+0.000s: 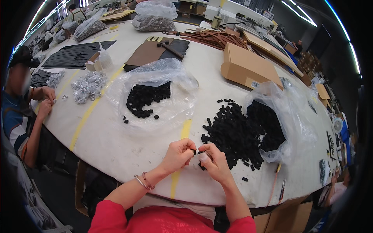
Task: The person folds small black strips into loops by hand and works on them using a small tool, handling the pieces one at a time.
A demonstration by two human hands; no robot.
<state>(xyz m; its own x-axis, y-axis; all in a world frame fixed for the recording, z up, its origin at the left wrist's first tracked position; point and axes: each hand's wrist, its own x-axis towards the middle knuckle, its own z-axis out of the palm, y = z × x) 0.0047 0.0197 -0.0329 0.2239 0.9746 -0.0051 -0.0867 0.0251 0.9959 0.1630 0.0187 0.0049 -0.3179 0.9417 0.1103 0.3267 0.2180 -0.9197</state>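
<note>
Close together near the table's front edge, both my hands are closed in a pinch. My left hand [178, 156] grips a small black piece [194, 152] between thumb and fingertips. Pinched in my right hand [216, 163] is another dark piece, mostly hidden by the fingers; a pale wrap covers the thumb. Right beside that hand spreads a heap of small black block-like pieces [233, 132], spilling from a clear plastic bag [299, 134]. Beyond my left hand, a second clear bag [180, 79] lies flat with a cluster of similar black pieces [142, 99] on it.
A cardboard box [248, 66] stands at the far right. Farther left are a hammer [171, 49] on brown and black sheets, a white squeeze bottle [104, 58] and bagged metal rings [88, 86]. Small snips [282, 190] lie at the front right. A co-worker [19, 108] sits at the left.
</note>
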